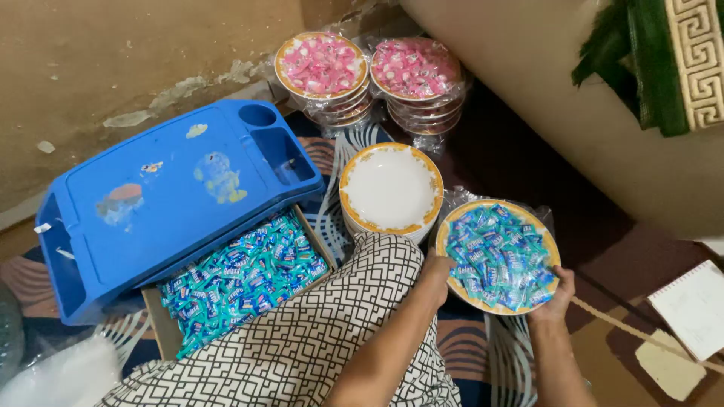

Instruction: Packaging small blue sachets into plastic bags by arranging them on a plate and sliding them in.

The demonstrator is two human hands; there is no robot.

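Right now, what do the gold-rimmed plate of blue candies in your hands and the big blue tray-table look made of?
The gold-rimmed plate of blue candies, held by left hand and right hand, looks like thin glossy paperboard or plastic, with crinkled clear film beneath it. The big blue tray-table looks like moulded plastic: smooth sheen, rounded formed compartments.
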